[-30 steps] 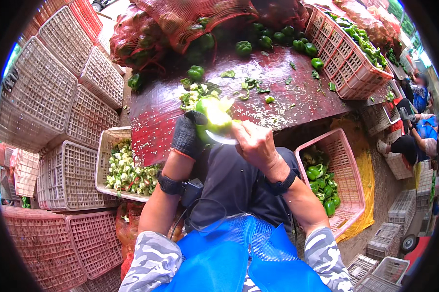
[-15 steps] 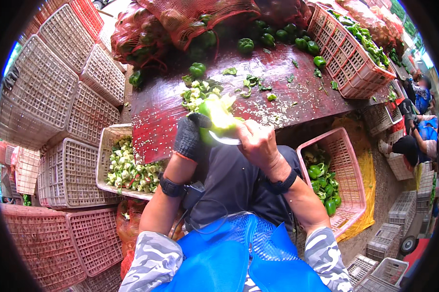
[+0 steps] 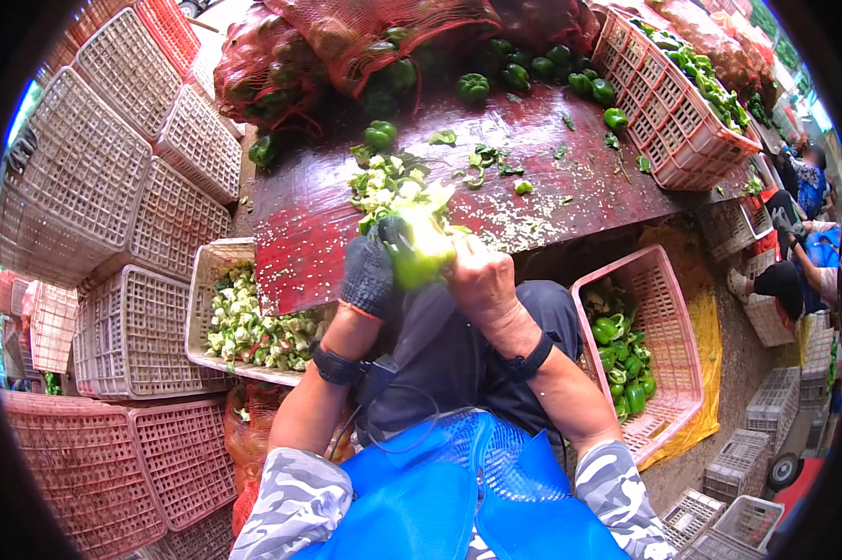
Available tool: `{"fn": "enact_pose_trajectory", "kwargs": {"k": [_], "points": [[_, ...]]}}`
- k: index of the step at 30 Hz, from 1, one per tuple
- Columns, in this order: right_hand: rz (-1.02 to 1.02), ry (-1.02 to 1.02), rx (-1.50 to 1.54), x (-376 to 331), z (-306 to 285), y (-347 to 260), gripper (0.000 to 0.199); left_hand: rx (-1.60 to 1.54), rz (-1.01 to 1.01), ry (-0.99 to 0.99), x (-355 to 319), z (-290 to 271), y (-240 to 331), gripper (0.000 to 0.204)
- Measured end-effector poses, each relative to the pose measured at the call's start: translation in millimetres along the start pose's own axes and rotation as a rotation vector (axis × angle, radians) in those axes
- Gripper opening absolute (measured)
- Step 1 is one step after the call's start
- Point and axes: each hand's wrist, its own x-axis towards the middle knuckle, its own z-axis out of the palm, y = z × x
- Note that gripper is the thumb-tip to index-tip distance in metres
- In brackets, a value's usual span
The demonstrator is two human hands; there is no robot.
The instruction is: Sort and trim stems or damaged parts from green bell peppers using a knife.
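Observation:
A green bell pepper (image 3: 415, 265) is held over my lap at the table's near edge, its upper part washed out by glare. My left hand (image 3: 368, 271), in a dark grey knit glove, is closed around the pepper's left side. My bare right hand (image 3: 481, 280) has its fingers curled in at the pepper's right side. What those fingers hold is hidden. Just beyond the pepper, a pile of pale pepper cores (image 3: 383, 182) with green bits lies on the dark red table (image 3: 299, 210), among scattered seeds.
A crate (image 3: 197, 308) of pepper cores stands at left; a pink crate (image 3: 687, 373) with green peppers at right. Red mesh sacks (image 3: 346, 42) and loose peppers (image 3: 473, 88) line the table's far side, beside another crate (image 3: 663, 117). Stacked crates (image 3: 76, 140) rise at left. Co-workers (image 3: 817, 247) sit far right.
The pepper has turned in my hands and tilts differently. My right hand has shifted slightly, and the pale shiny edge seen beneath the pepper no longer shows.

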Motion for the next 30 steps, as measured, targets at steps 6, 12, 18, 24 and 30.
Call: {"fn": "enact_pose_trajectory", "kwargs": {"k": [6, 12, 18, 24, 30], "points": [[0.027, 0.001, 0.043, 2, 5, -8, 0.015, -0.091, -0.081, 0.039, -8, -2, -5, 0.031], [0.027, -0.051, 0.065, 5, 0, -15, 0.019, -0.103, -0.108, 0.021, -12, -15, -6, 0.033], [-0.081, 0.047, 0.032, 9, 4, -5, 0.033, -0.208, 0.053, -0.112, -19, -14, 1, 0.036], [0.069, 0.009, 0.048, 3, 16, -5, 0.028, 0.031, 0.136, -0.099, -27, -10, 10, 0.035], [-0.112, -0.031, 0.321, 36, 32, 3, 0.021, -0.306, -0.086, 0.062, -11, -12, -15, 0.022]]}}
